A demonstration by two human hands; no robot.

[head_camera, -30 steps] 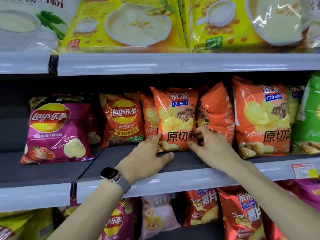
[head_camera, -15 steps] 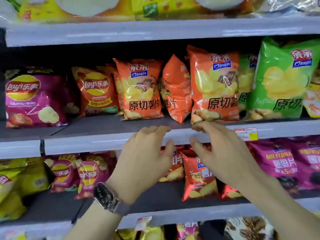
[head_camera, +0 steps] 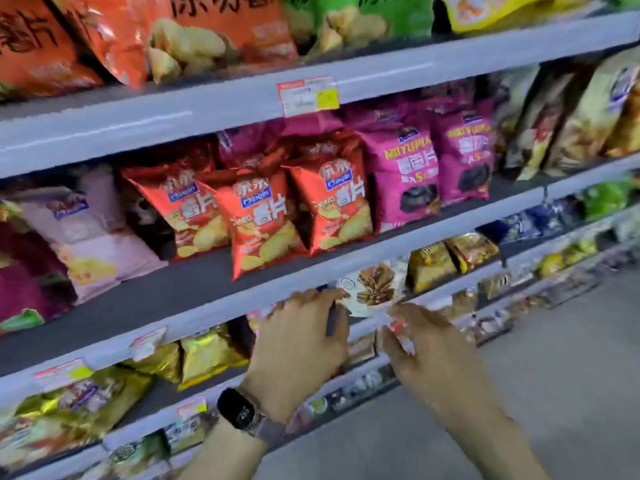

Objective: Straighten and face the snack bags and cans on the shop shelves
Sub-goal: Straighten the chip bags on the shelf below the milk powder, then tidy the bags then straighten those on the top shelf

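Two hands are reaching toward the shop shelves, side by side and apart. The left hand (head_camera: 301, 344), with one dark watch (head_camera: 239, 408) on its wrist, is hovering with its fingers loosely bent and gripping nothing. The right hand (head_camera: 436, 355) is spreading relaxed fingers and is likewise holding nothing. Motion blur is hiding whether either hand is touching a shelf edge.

Just above the hands, the middle shelf (head_camera: 156, 289) is carrying three red chip bags in a row: the left red bag (head_camera: 176, 209), the middle red bag (head_camera: 259, 220), which is standing furthest forward, and the right red bag (head_camera: 336, 202). All three are showing their fronts, and each is leaning slightly. To their right two magenta bags (head_camera: 401, 168) are standing upright, just beside each other. To their left one pale pink bag (head_camera: 86, 237) is lying tilted back.

On the upper shelf (head_camera: 138, 123) orange bags (head_camera: 207, 29) are sitting next to one green bag (head_camera: 363, 15), and one price label (head_camera: 308, 95) is hanging on its front edge. Beneath the middle shelf, two gold bags (head_camera: 207, 355) are showing left of the left hand.
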